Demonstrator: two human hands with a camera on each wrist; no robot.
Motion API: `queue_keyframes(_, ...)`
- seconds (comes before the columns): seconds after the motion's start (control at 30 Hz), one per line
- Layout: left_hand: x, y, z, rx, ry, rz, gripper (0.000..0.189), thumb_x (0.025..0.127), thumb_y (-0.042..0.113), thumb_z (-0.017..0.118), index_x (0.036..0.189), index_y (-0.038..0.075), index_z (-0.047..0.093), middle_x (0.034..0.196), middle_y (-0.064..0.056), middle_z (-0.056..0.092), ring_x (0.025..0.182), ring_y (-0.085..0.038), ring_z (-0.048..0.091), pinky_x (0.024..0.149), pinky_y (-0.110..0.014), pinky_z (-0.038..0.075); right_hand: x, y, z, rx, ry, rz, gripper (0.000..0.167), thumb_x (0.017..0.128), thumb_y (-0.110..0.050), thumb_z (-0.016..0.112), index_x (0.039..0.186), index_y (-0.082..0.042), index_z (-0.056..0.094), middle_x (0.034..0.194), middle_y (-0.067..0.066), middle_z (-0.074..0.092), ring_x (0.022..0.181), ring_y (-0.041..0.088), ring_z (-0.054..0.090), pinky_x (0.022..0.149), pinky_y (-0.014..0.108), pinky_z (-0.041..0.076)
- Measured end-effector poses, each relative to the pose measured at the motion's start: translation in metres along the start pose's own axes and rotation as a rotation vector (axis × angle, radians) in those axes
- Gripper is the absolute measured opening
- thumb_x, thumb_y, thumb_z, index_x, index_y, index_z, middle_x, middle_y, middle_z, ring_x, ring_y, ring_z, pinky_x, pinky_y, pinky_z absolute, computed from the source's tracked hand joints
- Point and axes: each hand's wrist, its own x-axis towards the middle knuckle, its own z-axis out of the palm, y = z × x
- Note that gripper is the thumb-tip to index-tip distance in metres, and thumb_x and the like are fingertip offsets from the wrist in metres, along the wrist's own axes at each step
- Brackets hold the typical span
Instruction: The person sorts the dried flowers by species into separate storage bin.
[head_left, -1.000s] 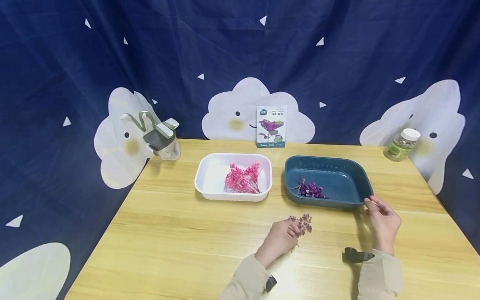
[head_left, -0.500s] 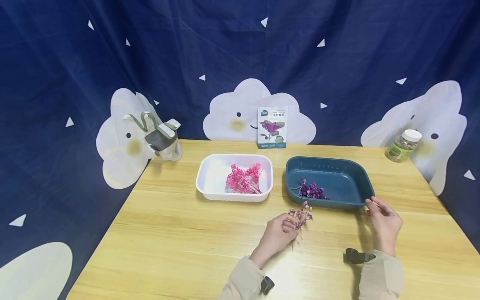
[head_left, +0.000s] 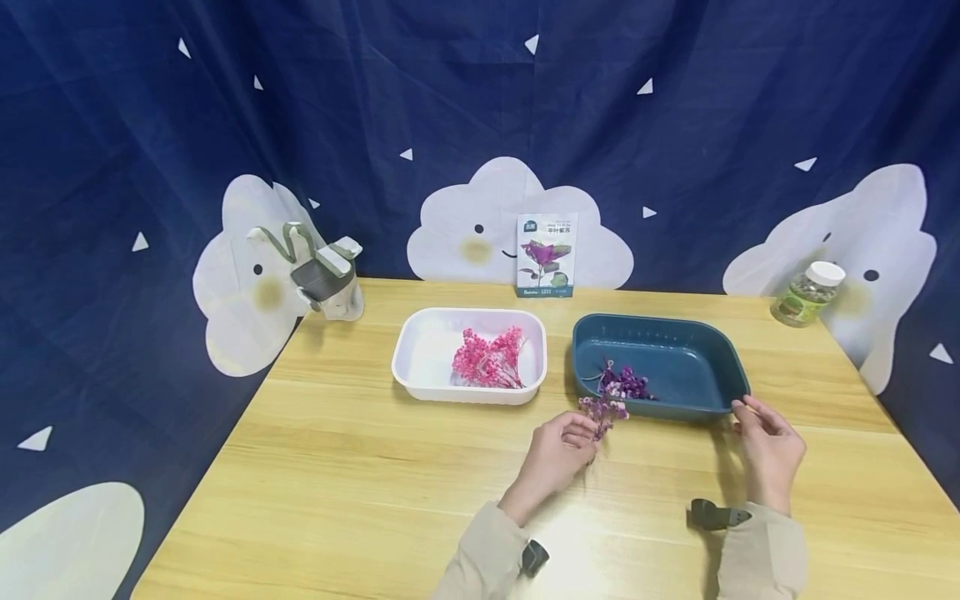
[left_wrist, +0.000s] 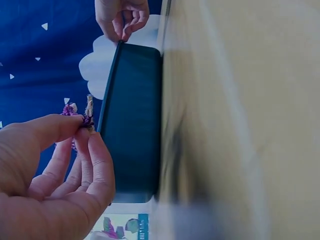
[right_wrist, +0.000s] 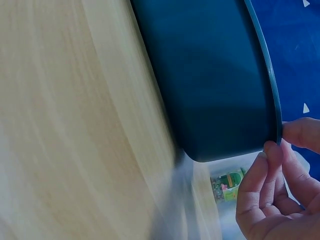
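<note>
My left hand (head_left: pixel 557 454) pinches a small sprig of purple dried flowers (head_left: pixel 602 413) between thumb and fingertips, just in front of the dark teal tray (head_left: pixel 660 407). In the left wrist view, the sprig's stem end shows above the fingertips, close to the tray's rim. Inside the tray, near its left front corner, lies a bunch of darker purple flowers (head_left: pixel 628 383). At the tray's front right corner my right hand (head_left: pixel 768 450) pinches the rim between thumb and fingers, as the right wrist view (right_wrist: pixel 285 185) confirms.
A white tray (head_left: pixel 405 385) holding pink dried flowers (head_left: pixel 487 357) stands left of the teal one. Behind them a seed packet (head_left: pixel 546 254) leans upright on the curtain. A lidded jar (head_left: pixel 808 293) stands at back right, a small strapped pot (head_left: pixel 327 281) at back left.
My left hand has lifted the purple sprig and carried it slightly forward, up to the teal tray's front edge. The right hand keeps its grip on the rim.
</note>
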Motion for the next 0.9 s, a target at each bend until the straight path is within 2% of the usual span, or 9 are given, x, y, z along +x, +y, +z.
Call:
queue_keyframes(0.37, 0.028, 0.012, 0.002, 0.026, 0.049, 0.09, 0.019, 0.08, 0.0, 0.071, 0.099, 0.004, 0.069, 0.092, -0.01, 0.074, 0.072, 0.002, 0.06, 0.071, -0.013, 0.053, 0.0, 0.0, -0.001, -0.004, -0.004, 0.003, 0.026, 0.084, -0.005, 0.071, 0.074, -0.029, 0.071, 0.058, -0.019, 0.065, 0.048, -0.002, 0.059, 0.052, 0.008, 0.049)
queue_keyframes(0.9, 0.058, 0.022, 0.005, 0.057, 0.074, 0.095, 0.02, 0.082, 0.0, 0.072, 0.102, 0.004, 0.068, 0.094, -0.012, 0.074, 0.072, -0.002, 0.064, 0.07, -0.012, 0.053, -0.001, 0.0, -0.002, -0.025, -0.008, -0.001, 0.028, 0.084, -0.005, 0.071, 0.073, -0.03, 0.071, 0.058, -0.02, 0.065, 0.049, -0.002, 0.059, 0.052, 0.008, 0.049)
